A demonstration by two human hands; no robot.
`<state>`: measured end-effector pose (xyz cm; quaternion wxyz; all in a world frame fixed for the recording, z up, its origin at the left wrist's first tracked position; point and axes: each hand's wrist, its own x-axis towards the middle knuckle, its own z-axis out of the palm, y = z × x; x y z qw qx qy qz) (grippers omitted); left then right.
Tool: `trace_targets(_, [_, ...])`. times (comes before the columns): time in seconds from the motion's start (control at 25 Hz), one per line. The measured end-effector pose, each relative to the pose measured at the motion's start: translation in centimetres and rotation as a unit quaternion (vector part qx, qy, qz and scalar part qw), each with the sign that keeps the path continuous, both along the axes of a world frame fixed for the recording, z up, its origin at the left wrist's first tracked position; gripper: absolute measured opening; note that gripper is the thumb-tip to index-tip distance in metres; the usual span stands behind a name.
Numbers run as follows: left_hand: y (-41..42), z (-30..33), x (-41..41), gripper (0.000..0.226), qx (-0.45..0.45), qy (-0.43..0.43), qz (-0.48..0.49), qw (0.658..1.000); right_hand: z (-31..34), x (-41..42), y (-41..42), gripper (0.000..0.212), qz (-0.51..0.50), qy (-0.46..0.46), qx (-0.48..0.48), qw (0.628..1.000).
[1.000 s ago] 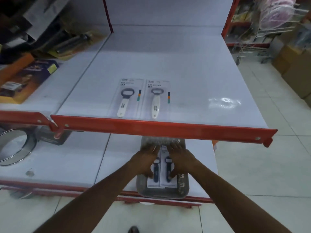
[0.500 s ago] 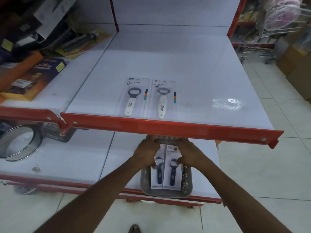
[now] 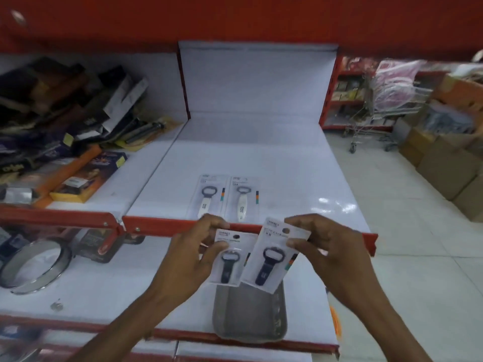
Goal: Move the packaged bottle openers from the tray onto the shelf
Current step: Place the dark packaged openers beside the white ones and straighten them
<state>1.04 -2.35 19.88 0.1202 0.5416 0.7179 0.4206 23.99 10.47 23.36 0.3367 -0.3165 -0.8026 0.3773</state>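
Note:
My left hand (image 3: pixel 194 253) pinches the top of a packaged dark-handled bottle opener (image 3: pixel 230 259). My right hand (image 3: pixel 330 253) grips a second dark-handled pack (image 3: pixel 270 259) by its upper corner, tilted. Both packs hang in the air in front of the red lip of the white shelf (image 3: pixel 287 178), above the grey tray (image 3: pixel 248 317) on the lower shelf. Two packs with white-handled openers (image 3: pixel 209 197) (image 3: pixel 244 202) lie side by side on the shelf near its front edge.
Boxed goods (image 3: pixel 78 178) are piled on the shelf section to the left. A metal ring (image 3: pixel 34 267) lies on the lower shelf at the left. A shopping cart (image 3: pixel 371 118) and cardboard boxes (image 3: pixel 449 168) stand on the tiled floor to the right.
Both hands have lifted the two dark-handled packs out of the tray and up to the level of the shelf's red edge. The view has tilted upward.

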Motion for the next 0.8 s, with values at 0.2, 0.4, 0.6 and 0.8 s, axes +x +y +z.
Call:
trace_targets(0.2, [5.0,6.7,-1.0,0.038,0.103,-0.017,-0.002,0.995,6.8,-0.6,5.2,0.032,0.000,0.061,0.001,0.998])
trace_targets(0.4, [13.5,9.1,-1.8,0.032,0.088,-0.120,0.018,0.989,7.3,-2.7,13.8,0.025,-0.030,0.028,-0.043,0.998])
trace_targets(0.6, [19.4,6.6,-2.1,0.035,0.002,-0.125,0.038,0.991,4.6,-4.4,19.4,0.024,-0.061,-0.107,-0.035,0.992])
trace_targets(0.8, [20.9,4.3,-2.8,0.058,-0.098,0.029,0.005,0.995,2.3,-4.8,21.1,0.035,-0.026,-0.268,0.029,0.963])
